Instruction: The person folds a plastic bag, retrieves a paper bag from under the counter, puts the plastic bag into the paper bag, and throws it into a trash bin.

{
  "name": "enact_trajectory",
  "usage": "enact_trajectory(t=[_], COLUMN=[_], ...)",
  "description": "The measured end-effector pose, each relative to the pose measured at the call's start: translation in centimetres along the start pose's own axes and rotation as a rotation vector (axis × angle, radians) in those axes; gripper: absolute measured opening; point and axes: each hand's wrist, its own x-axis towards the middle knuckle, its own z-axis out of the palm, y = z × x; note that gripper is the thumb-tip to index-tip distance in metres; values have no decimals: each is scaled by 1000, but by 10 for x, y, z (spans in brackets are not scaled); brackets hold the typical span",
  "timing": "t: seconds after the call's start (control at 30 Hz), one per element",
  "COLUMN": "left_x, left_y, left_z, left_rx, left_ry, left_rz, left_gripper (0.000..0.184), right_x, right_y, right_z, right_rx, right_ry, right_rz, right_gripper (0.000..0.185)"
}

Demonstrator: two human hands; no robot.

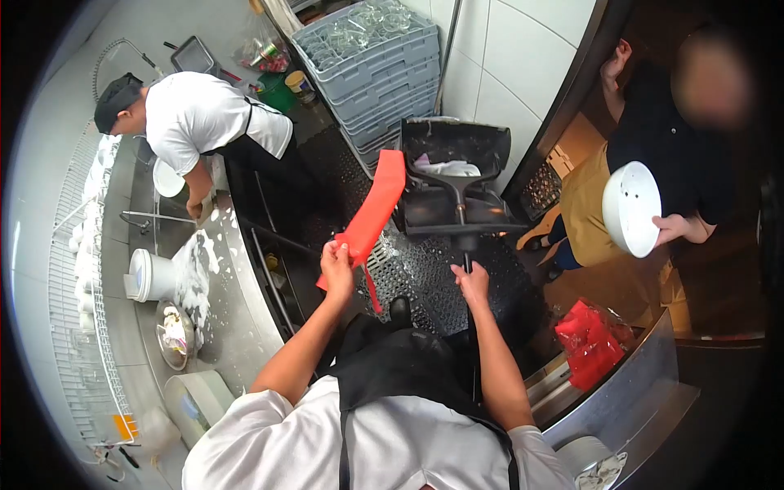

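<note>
My left hand (337,269) is closed on a flat, folded red strip (371,204), which looks like plastic or cloth; a thin red end hangs below it. My right hand (472,286) is closed around the upright black handle of a long-handled dustpan (457,214). Its black pan stands ahead of me, near the wall. A crumpled whitish item (445,167) lies inside the pan. The red strip's upper end is just left of the pan.
Grey crates (380,82) of glasses stand ahead. At left, a co-worker (196,118) bends over a soapy steel counter (233,286) holding a white bucket (151,276). At right, another person holds a white bowl (633,208). Red packages (590,343) lie nearby. Black perforated mat (425,278) covers the floor.
</note>
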Motion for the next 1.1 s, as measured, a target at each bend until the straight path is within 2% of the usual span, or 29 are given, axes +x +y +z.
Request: enact_trajectory(t=[0.13,0.2,0.3,0.4,0.43,0.53,0.67,0.7,0.83,0.93,1.03,1.1], left_x=[-26,-40,-50,-58,-56,-43,-28,-27,-4,24,53,61], left_y=[-21,-26,-28,-32,-34,-33,-53,-56,-62,-61,-59,-58], left_z=[35,63,100,107,107,98,77,75,42,16,-3,-7], left_rx=[109,-12,-38,225,206,135,48,-106,-347,-379,-241,-145], left_ry=[-120,-164,-282,-364,-335,-304,-338,-291,-21,-4,-56,-114], left_rz=[-65,-249,-179,-68,-74,-74,-144,-242,-593,-526,-186,-199], left_gripper=[8,11,13,15,14,14,10,7,5,4,4,4], right_x=[-4,-10,-7,-9,-7,-9,-9,-9,-8,-10,-11,-12], right_y=[-47,-65,-64,-68,-64,-67,-64,-66,-69,-80,-89,-94], right_z=[14,22,32,40,42,40,37,35,35,44,54,61], right_rx=[3,38,11,79,92,166,147,132,69,20,-45,-26], right_ry=[-20,-33,-61,-82,-100,-145,-159,-160,-122,-57,-9,9], right_rz=[-38,-14,-98,-156,-160,-11,69,82,71,67,54,52], right_gripper=[44,47,40,36,26,18,11,11,6,3,3,3])
